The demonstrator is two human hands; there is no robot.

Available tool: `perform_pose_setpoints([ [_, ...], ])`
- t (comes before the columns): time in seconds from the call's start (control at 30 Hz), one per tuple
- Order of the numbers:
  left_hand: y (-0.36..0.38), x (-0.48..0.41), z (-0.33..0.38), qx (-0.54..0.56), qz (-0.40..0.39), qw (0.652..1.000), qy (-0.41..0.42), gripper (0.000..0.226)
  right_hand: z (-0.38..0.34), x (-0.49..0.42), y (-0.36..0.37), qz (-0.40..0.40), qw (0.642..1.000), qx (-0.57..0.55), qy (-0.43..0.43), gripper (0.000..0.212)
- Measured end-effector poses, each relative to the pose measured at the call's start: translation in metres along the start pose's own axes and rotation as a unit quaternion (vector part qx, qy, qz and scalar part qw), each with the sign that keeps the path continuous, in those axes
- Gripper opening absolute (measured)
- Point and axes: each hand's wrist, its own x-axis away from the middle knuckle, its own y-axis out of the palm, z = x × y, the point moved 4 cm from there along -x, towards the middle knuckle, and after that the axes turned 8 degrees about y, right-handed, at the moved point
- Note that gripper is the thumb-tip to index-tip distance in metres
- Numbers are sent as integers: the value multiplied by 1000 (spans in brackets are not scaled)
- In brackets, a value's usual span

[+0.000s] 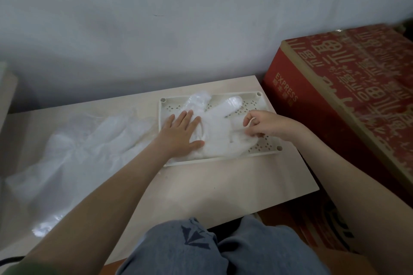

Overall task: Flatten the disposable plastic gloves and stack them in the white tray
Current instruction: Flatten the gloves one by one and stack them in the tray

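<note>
Pressing our left hand [181, 134] flat, fingers straight, on the glove [221, 136] in the tray [263, 148], we are pinching its edge with our right hand [266, 125] — stacking seems to be only beginning, and a crumpled pile [89, 140] of gloves is waiting on the table [201, 185] beside it.
</note>
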Motion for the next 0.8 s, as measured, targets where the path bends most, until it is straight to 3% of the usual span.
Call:
perform_pose_setpoints([
  [0.13, 1, 0, 0, -5, -1, 1000, 0, 76, 3, 2, -10, 74, 997, 31, 7, 24],
  [0.2, 1, 0, 0, -6, -1, 1000, 0, 76, -3, 7, -9, 92, 994, 51, -32, 36],
  [0.27, 0, 0, 0, -8, -1, 1000, 0, 76, -17, 17, 5, 35, 992, 86, -88, 47],
  [0.33, 0, 0, 0, -11, -5, 1000, -1, 76, -26, 23, 25, -25, 973, 200, -113, 54],
  [0.4, 0, 0, 0, -10, -8, 1000, -2, 77, -27, 22, 40, -35, 948, 295, -117, 49],
  [0.53, 1, 0, 0, -10, -11, 1000, -2, 77, -29, 22, 44, -46, 970, 211, -114, 13],
  [0.8, -3, -1, -1, 2, -8, 1000, 2, 78, -27, 32, 22, -13, 986, 140, -92, 10],
])
